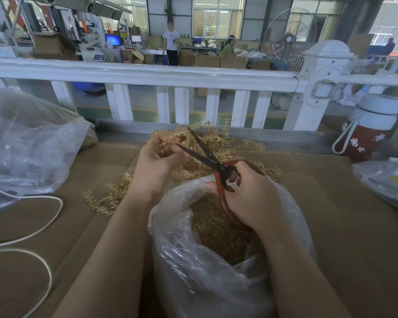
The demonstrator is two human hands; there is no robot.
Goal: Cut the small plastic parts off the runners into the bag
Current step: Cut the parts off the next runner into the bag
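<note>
My left hand (157,158) grips a tan plastic runner (168,146) lined with small parts, held above the pile of runners (237,143) on the cardboard. My right hand (251,195) holds red-handled scissors (214,161), its fingers through the loops. The dark blades are spread apart and point up-left, their tips beside the held runner. Below both hands stands an open clear plastic bag (175,253) holding a heap of cut tan parts (218,228).
A big crumpled clear bag (30,143) lies at the left, with a white cord (44,223) looping over the cardboard. More runners (108,196) lie left of my forearm. A red bottle with white lid (370,129) stands at right. A white railing (147,75) runs behind.
</note>
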